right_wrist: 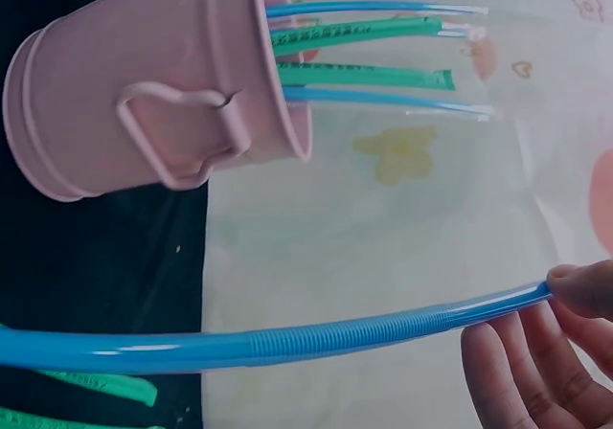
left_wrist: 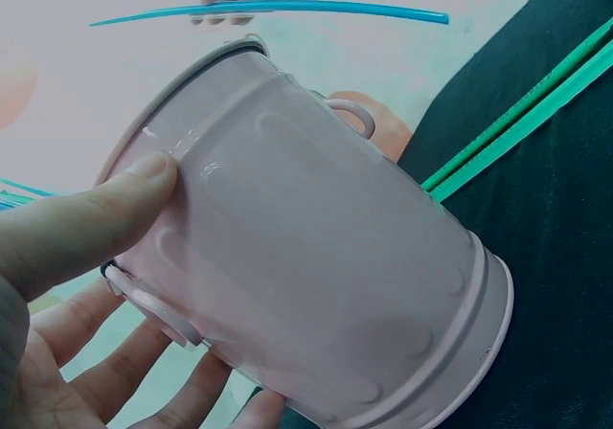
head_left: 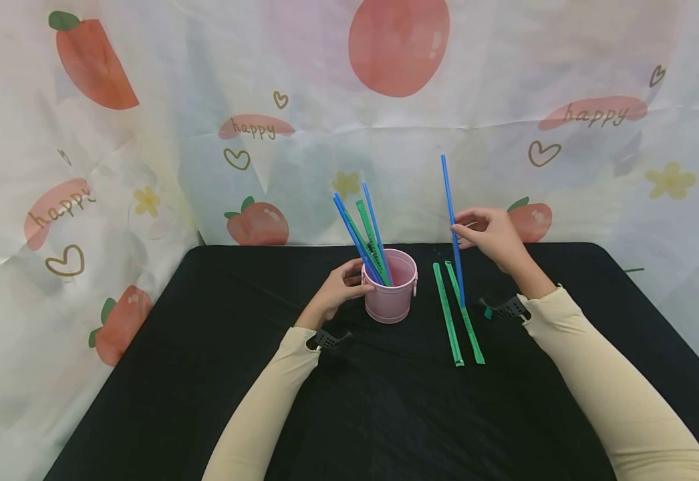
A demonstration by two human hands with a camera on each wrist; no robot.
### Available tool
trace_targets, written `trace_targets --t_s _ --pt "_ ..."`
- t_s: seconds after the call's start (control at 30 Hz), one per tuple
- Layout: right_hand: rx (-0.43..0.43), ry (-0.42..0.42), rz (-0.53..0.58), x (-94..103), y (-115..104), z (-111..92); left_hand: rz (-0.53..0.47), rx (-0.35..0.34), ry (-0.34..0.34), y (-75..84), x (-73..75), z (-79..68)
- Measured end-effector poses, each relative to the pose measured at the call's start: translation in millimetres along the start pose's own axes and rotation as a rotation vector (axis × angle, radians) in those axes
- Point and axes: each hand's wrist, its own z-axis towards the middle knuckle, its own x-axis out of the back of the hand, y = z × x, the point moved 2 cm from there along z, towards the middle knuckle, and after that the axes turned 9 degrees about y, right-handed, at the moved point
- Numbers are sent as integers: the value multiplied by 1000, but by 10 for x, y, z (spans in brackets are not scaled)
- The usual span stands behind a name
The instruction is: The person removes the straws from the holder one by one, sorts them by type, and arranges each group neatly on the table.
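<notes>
The right hand (head_left: 489,235) pinches a blue straw (head_left: 448,187) between thumb and fingers, nearly upright and a little way from the pink bucket (head_left: 388,304). The left hand (head_left: 339,290) grips that bucket by its side near the rim. Loose straws (head_left: 365,218), blue and green, lean inside it. Beside it, two green straws (head_left: 448,314) lie on the black table (head_left: 379,407)

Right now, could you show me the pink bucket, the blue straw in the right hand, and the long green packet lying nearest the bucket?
Pink bucket (head_left: 388,305): head view, on its front wall.
Held blue straw (right_wrist: 316,338): right wrist view, on its ribbed section.
Nearest green packet (head_left: 448,314): head view, midway along it.
</notes>
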Motion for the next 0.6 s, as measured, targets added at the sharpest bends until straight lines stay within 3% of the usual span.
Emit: trace_targets --t_s 0.6 --pt "-23 -36 -22 261 237 -170 9 -6 -1 -18 7 16"
